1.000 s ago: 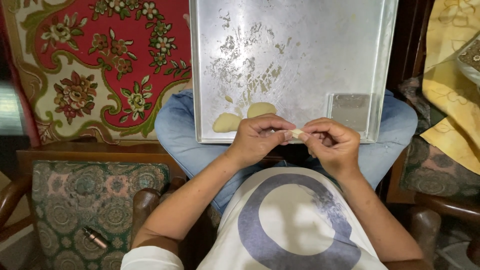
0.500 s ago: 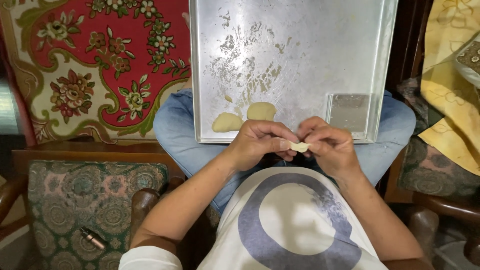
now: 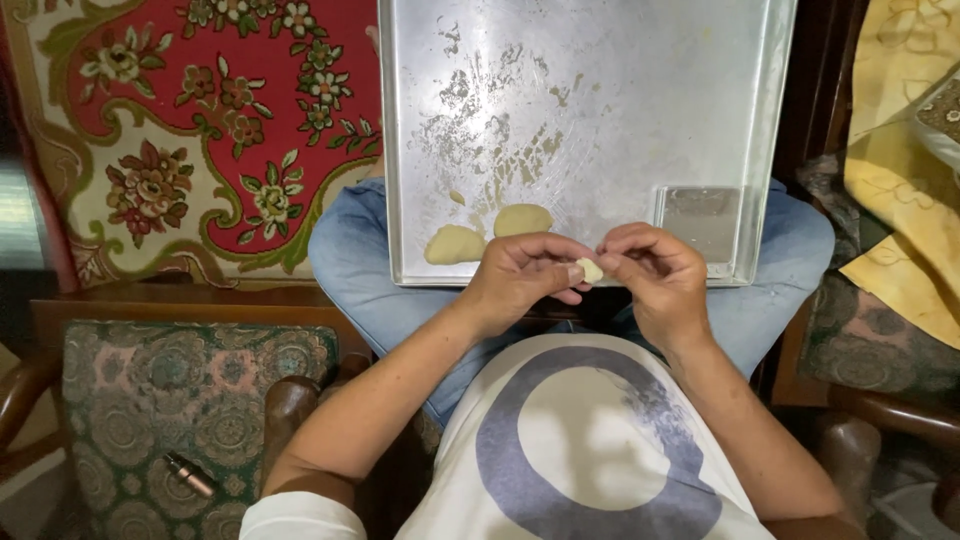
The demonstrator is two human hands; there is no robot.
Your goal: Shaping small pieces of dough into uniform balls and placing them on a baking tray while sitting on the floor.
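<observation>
Both hands meet over the near edge of the metal tray [image 3: 600, 120] resting on the person's lap. The left hand [image 3: 520, 275] and right hand [image 3: 655, 275] each close their grip on one small dough piece [image 3: 590, 269], pinched between their fingertips. Compared with a second ago, the piece shows more plainly between the fingers. Two flat dough rounds [image 3: 488, 232] lie unmoved on the tray, just beyond the left hand.
</observation>
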